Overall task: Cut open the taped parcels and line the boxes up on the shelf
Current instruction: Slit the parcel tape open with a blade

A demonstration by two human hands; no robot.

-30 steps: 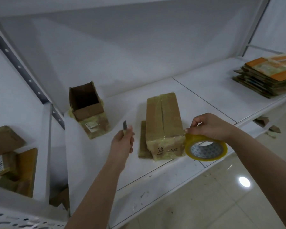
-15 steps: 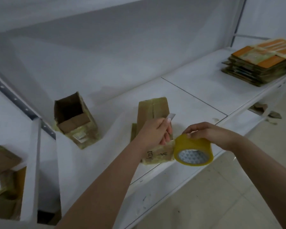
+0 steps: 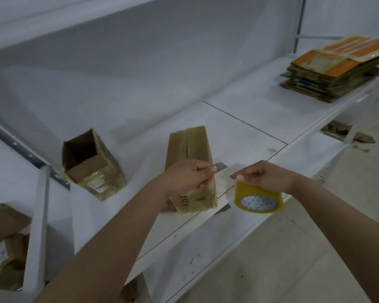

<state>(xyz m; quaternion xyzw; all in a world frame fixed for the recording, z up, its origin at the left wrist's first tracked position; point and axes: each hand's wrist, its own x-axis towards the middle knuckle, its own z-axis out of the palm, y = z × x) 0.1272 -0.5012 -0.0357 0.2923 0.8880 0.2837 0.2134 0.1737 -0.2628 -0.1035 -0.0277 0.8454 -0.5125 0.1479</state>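
Parcels first: from the head camera I see one taped parcel (image 3: 189, 169) lying lengthwise on the white shelf (image 3: 260, 119), partly behind my left hand (image 3: 187, 177), its near end face carrying dark handwriting just below that hand. My left hand is curled tight round a small blade (image 3: 220, 166), whose grey tip pokes out past the fingertips toward the right, above the shelf beside the parcel's right edge (I cannot tell whether the tip touches anything). Just to the right of that blade tip sits my right hand (image 3: 265, 178), fingers bent over the top of a yellow tape roll (image 3: 258, 199) and holding it at the shelf's front edge, the roll's printed core facing me. A hazy, clear strip seems to stretch between the roll and the parcel, under the blade, though it is too blurred for me to be sure. Well to the left of my left hand stands an opened box (image 3: 90, 165), tilted, mouth up and dark inside, with a label on its near face. Far to the right of the right hand, at the shelf's far end, lies a stack of flattened cartons (image 3: 333, 73) with orange panels on top. Below and left of my left forearm, more taped boxes (image 3: 4, 248) sit in a neighbouring bay.
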